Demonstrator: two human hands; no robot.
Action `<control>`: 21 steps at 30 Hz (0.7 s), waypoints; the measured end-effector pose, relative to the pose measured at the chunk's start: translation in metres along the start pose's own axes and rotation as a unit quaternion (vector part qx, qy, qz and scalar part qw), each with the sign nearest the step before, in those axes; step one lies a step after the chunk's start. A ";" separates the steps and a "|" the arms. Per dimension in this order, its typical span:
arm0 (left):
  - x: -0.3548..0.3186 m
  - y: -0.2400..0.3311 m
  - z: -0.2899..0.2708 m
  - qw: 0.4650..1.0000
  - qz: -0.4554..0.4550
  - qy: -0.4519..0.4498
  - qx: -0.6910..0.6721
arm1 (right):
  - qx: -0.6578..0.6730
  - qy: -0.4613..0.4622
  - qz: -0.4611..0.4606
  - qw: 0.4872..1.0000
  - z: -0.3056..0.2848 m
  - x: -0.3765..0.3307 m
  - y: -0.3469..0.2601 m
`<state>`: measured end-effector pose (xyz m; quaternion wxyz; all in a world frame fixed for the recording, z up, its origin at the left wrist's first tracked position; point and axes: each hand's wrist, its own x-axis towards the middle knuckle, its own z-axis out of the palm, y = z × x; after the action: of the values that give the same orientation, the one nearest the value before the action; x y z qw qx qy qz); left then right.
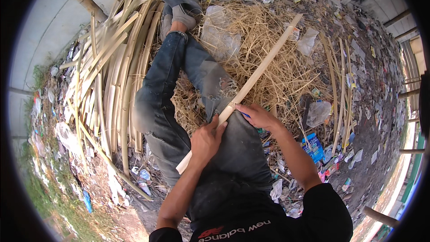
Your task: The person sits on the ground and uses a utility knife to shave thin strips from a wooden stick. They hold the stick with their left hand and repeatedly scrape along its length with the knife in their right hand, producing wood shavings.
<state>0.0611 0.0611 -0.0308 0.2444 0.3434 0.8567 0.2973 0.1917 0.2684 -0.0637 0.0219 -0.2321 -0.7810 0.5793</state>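
A long pale split-bamboo strip [263,65] lies slantwise across my thighs, its near end by my lap and its far end raised over the shavings. My left hand [207,141] is closed round the strip near its lower end. Just above it, my right hand [258,117] is closed on a small blue-handled tool [246,115], most of it hidden by the fingers. The tool's front meets the strip beside my right thumb; I cannot make out its blade. My jeans-clad legs [159,94] stretch out ahead under the work.
A large stack of bamboo strips [118,76] lies to my left. Pale shavings [277,80] heap up ahead and right. A few more strips [342,92] lie farther right. Plastic litter, including a blue packet [313,147], covers the ground. A grey wall [42,27] rises on the left.
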 end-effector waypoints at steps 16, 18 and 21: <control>0.002 -0.005 -0.002 0.999 -0.006 -0.006 -0.043 | 0.021 0.053 -0.048 0.997 0.015 -0.010 -0.028; 0.005 -0.012 -0.005 0.997 -0.015 -0.026 -0.071 | 0.042 0.058 -0.008 0.997 0.006 -0.014 -0.026; 0.011 -0.018 -0.011 0.989 -0.052 -0.072 -0.119 | 0.033 0.112 0.044 0.992 -0.003 -0.015 -0.038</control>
<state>0.0390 0.0551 -0.0373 0.3597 0.2871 0.8123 0.3583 0.1931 0.2566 -0.0240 0.0915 -0.3286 -0.7432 0.5755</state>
